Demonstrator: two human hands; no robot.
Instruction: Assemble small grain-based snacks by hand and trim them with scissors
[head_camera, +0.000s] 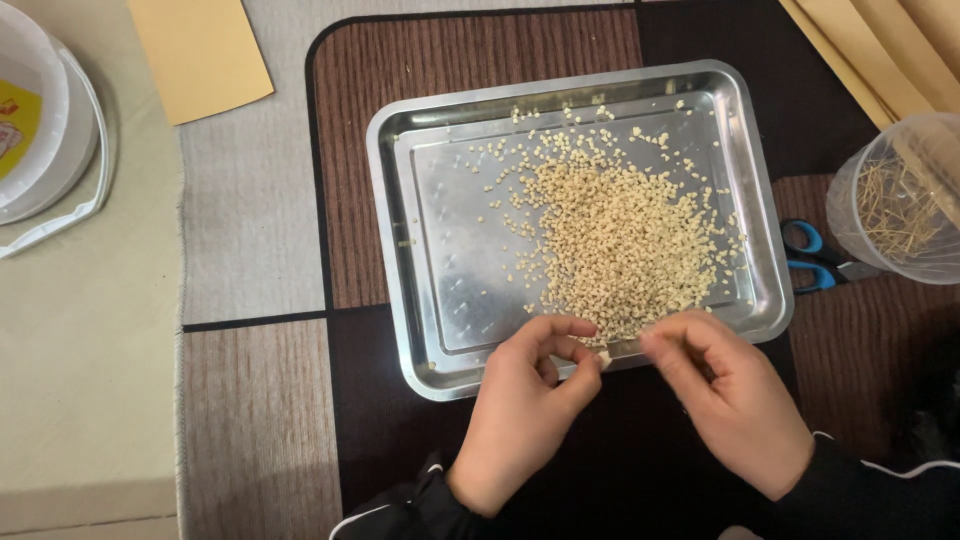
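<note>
A shiny rectangular metal tray (430, 250) lies on a brown patterned rug and holds a heap of small pale beads or grains (620, 230), piled toward its right half. My left hand (530, 410) rests at the tray's near rim, thumb and fingers pinched on a small pale piece (603, 357). My right hand (730, 400) is just beside it at the same rim, fingers curled together near the heap's edge; whether it holds anything is hidden. Both wrists wear dark sleeves.
Blue-handled scissors (815, 258) lie right of the tray, next to a clear plastic container (900, 200) of thin sticks. A white bucket (45, 120) stands at far left, a yellow paper sheet (200, 50) at the top. Pale curtain folds (880, 40) hang top right.
</note>
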